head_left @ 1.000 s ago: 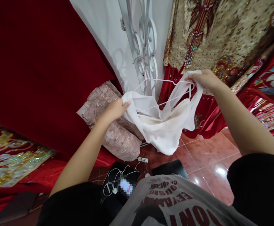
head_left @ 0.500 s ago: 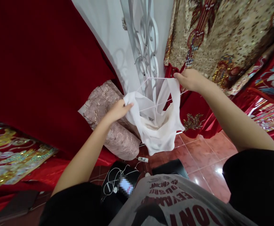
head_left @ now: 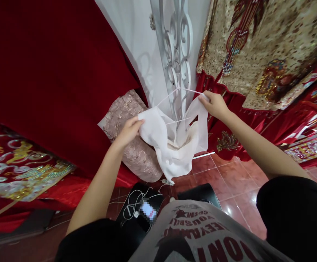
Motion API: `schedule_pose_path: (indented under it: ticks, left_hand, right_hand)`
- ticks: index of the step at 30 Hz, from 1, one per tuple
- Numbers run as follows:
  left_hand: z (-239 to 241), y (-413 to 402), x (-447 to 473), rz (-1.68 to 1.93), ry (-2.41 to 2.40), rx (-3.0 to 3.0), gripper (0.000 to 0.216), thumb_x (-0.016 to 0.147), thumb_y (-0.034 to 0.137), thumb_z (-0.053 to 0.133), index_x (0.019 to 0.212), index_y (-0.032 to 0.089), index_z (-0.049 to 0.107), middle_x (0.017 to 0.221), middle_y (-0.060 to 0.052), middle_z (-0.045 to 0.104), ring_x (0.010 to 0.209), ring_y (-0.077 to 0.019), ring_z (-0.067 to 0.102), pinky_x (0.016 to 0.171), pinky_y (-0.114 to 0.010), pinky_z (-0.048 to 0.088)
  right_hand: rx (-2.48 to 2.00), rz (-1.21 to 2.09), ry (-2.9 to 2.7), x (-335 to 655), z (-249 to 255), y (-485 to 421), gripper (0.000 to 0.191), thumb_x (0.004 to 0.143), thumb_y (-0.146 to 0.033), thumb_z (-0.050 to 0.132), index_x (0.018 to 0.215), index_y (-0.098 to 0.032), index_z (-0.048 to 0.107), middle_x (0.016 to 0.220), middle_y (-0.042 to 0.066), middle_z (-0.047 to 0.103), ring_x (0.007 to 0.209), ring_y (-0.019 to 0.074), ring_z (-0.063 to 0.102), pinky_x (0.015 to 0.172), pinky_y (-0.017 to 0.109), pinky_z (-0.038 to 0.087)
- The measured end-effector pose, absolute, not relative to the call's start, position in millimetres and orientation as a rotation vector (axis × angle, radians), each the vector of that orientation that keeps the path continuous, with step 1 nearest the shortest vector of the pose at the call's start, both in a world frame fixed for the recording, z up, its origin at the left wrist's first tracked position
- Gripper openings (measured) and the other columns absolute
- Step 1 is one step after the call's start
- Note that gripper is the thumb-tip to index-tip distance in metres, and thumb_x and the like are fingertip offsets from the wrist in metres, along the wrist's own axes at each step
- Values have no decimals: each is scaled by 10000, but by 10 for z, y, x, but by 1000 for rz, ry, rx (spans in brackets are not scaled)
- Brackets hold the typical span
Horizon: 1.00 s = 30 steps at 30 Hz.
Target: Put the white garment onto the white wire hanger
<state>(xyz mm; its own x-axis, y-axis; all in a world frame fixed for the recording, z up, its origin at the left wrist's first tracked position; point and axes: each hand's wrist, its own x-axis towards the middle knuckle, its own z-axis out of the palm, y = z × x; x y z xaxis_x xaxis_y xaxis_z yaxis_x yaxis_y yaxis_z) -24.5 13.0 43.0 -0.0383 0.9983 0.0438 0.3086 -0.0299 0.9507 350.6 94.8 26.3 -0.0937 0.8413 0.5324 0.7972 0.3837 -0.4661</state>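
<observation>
A white sleeveless garment (head_left: 176, 160) hangs on a thin white hanger (head_left: 167, 97) in front of me, its neckline open towards me. My left hand (head_left: 128, 131) pinches the cloth at the garment's left shoulder. At the right end of the hanger, my right hand (head_left: 215, 105) is closed on the other shoulder strap, thumb on top. Cloth hides the hanger's shoulder ends and most of its lower bar. The garment's lower edge dangles loosely above the floor.
Behind the garment rises a white scrolled metal frame (head_left: 186, 47). A rolled pink fabric (head_left: 142, 160) leans at the left beside a red cloth (head_left: 52, 65). Gold beaded garments (head_left: 278, 40) hang at the right. A phone (head_left: 148, 210) and cables lie on a black seat (head_left: 128, 218).
My left hand has drawn its shoulder of the garment outward to the left. My right hand sits slightly lower with its strap. The garment's hem has shifted left, and the view has moved a little.
</observation>
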Motion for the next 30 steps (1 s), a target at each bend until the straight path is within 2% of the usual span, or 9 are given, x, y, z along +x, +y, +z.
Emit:
schedule_pose_path:
  ticks: [4, 8, 13, 16, 19, 22, 25, 28, 30]
  left_hand:
    - [752, 118, -313, 900, 1581, 1520, 274, 949, 410, 695, 980, 164, 811, 802, -95, 755, 841, -302, 762, 741, -424, 654]
    - [996, 74, -386, 864, 1647, 1464, 359, 1033, 429, 649, 840, 148, 765, 710, -92, 708, 769, -268, 739, 805, -448, 637]
    - [827, 103, -544, 1040, 1541, 1425, 220, 1015, 347, 695, 926, 163, 775, 896, -74, 791, 955, -250, 739, 877, -388, 608]
    - [626, 97, -627, 1223, 1338, 1251, 149, 948, 352, 755, 985, 209, 780, 1033, -61, 820, 1057, -274, 735, 938, -430, 613]
    - [486, 22, -652, 1369, 1146, 1124, 170, 873, 378, 798, 965, 239, 767, 1203, -60, 819, 1233, -326, 703, 995, -486, 620]
    - [387, -63, -573, 1429, 1138, 1166, 308, 754, 391, 878, 989, 227, 765, 1241, -95, 809, 1283, -343, 701, 1047, -493, 609]
    - [262, -114, -361, 1576, 1307, 1271, 512, 634, 366, 953, 1076, 196, 758, 1203, -113, 803, 1208, -328, 743, 1084, -462, 591]
    - [87, -142, -60, 1734, 1509, 1430, 548, 699, 385, 928, 1164, 180, 724, 1259, -136, 777, 1231, -323, 732, 1105, -449, 575]
    - [-27, -138, 128, 1775, 1627, 1505, 449, 809, 407, 847, 1168, 182, 701, 1269, -149, 765, 1266, -314, 715, 1122, -446, 560]
  right_hand:
    - [-1347, 84, -1893, 3546, 187, 877, 353, 998, -516, 586, 1131, -205, 689, 1110, 144, 761, 991, 324, 687, 897, 440, 521]
    - [-1342, 115, -1939, 3494, 146, 738, 322, 972, -453, 599, 1163, -212, 695, 1108, 135, 757, 987, 324, 691, 891, 445, 527]
    - [-1336, 183, -1854, 3500, 87, 715, 330, 1000, -528, 580, 910, -223, 665, 889, 71, 700, 821, 234, 625, 771, 361, 486]
    - [-1323, 299, -1758, 3548, 47, 764, 493, 980, -638, 590, 719, -226, 519, 703, 17, 550, 682, 171, 495, 647, 316, 392]
    - [-1306, 328, -1713, 3567, 18, 790, 539, 953, -676, 610, 687, -228, 470, 666, 0, 494, 657, 152, 450, 608, 304, 349]
    - [-1350, 248, -1693, 3528, -11, 790, 470, 944, -646, 622, 747, -226, 543, 712, 17, 566, 693, 174, 509, 647, 315, 412]
    - [-1437, 115, -1650, 3434, -68, 794, 402, 875, -616, 705, 919, -222, 641, 892, 80, 670, 857, 255, 618, 771, 379, 511]
    - [-1533, 62, -1605, 3315, -137, 808, 437, 816, -548, 760, 1055, -201, 644, 1040, 137, 676, 990, 328, 644, 858, 461, 543]
    - [-1587, 82, -1610, 3254, -159, 813, 346, 817, -433, 729, 1049, -199, 622, 1031, 138, 665, 976, 329, 642, 873, 478, 537]
